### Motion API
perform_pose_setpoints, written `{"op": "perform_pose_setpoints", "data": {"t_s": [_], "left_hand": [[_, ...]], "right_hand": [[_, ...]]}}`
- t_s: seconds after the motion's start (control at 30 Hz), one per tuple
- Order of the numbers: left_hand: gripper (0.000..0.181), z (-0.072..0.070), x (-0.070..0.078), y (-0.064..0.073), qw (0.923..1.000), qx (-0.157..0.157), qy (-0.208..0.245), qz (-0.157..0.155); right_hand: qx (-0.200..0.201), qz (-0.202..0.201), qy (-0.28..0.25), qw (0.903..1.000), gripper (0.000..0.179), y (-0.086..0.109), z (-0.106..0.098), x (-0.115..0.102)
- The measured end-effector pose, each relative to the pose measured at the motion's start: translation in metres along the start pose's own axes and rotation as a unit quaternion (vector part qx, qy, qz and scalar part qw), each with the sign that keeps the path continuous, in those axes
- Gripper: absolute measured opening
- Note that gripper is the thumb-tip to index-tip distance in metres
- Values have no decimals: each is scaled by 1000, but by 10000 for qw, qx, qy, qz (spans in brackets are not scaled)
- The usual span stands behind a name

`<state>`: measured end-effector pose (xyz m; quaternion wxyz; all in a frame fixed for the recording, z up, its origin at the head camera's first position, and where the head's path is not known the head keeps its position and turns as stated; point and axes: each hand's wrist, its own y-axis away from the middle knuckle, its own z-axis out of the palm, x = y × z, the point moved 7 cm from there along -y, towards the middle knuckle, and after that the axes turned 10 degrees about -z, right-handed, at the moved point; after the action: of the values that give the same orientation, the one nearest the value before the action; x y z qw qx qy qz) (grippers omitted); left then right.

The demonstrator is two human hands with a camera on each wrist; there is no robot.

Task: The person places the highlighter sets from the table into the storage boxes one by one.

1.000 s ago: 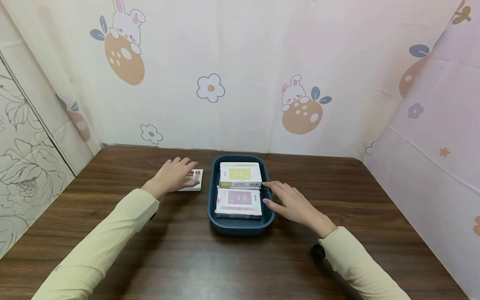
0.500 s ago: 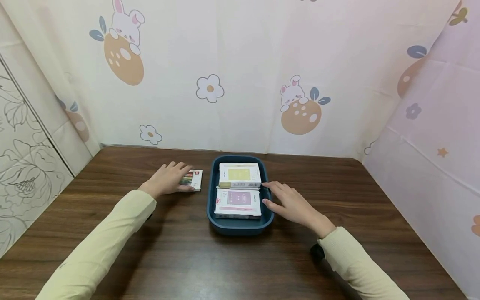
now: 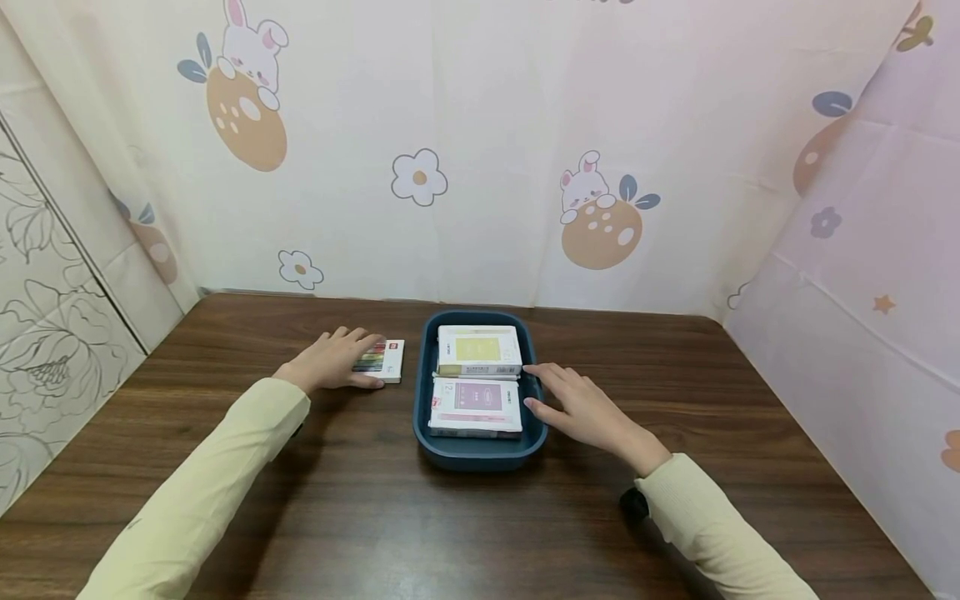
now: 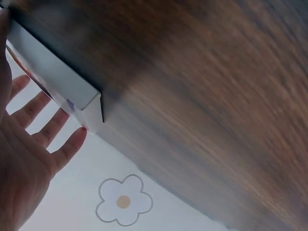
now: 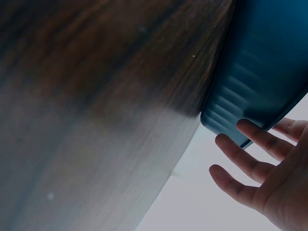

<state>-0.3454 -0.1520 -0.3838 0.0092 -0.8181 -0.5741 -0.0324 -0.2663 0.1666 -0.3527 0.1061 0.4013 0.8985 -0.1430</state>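
Observation:
My left hand (image 3: 327,360) reaches over a flat white box (image 3: 392,362) printed with a row of coloured sticks, left of the tray. Its thumb lies along the box's near edge, and the fingers stretch across the top. In the left wrist view those spread fingers (image 4: 50,126) show beyond the box's side (image 4: 57,70). A dark blue tray (image 3: 480,460) holds a box with a yellow label (image 3: 477,347) behind one with a purple label (image 3: 477,406). My right hand (image 3: 581,407) rests its fingertips at the tray's right rim; in the right wrist view its fingers (image 5: 245,161) are loosely spread.
Both boxes and the tray stand on a dark brown wooden table (image 3: 480,533). A pale curtain (image 3: 495,100) with rabbits and flowers hangs behind the back edge and along the right side. A panel with line-drawn flowers (image 3: 56,333) is at the left.
My left hand has come down and shifted slightly left over the white box, uncovering more of its printed picture. The box, the tray and my right hand have stayed in place.

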Motion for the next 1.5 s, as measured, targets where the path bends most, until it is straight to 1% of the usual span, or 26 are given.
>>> {"op": "perform_pose_setpoints", "data": {"t_s": [0.3,0.53,0.67,0.83,0.93,1.17,1.3,1.5], "left_hand": [[77,-2,-1,0,9999,-8,104,66],[77,-5,1,-1,9996,159,131,196],[78,-5,2,0,9996,156,139,184],[79,-6,-1,0,9999,39,74,77],[79,-10,-2,1,10000,-27,64,-53],[78,-20,2,3,10000,68,-5,36],[78,-26,5,4,9999,67,-76,14],[77,-38,9,6,9999,87,-77,-29]], "right_hand": [[2,2,16,10000,57,0,0,0],[3,15,82,10000,57,0,0,0],[1,4,86,10000,57,0,0,0],[5,-14,112,9999,57,0,0,-1],[2,1,116,9999,56,0,0,-1],[-15,58,105,9999,55,0,-1,-1],[-15,61,109,9999,55,0,-1,-2],[-19,53,122,9999,56,0,-1,-2]]}}
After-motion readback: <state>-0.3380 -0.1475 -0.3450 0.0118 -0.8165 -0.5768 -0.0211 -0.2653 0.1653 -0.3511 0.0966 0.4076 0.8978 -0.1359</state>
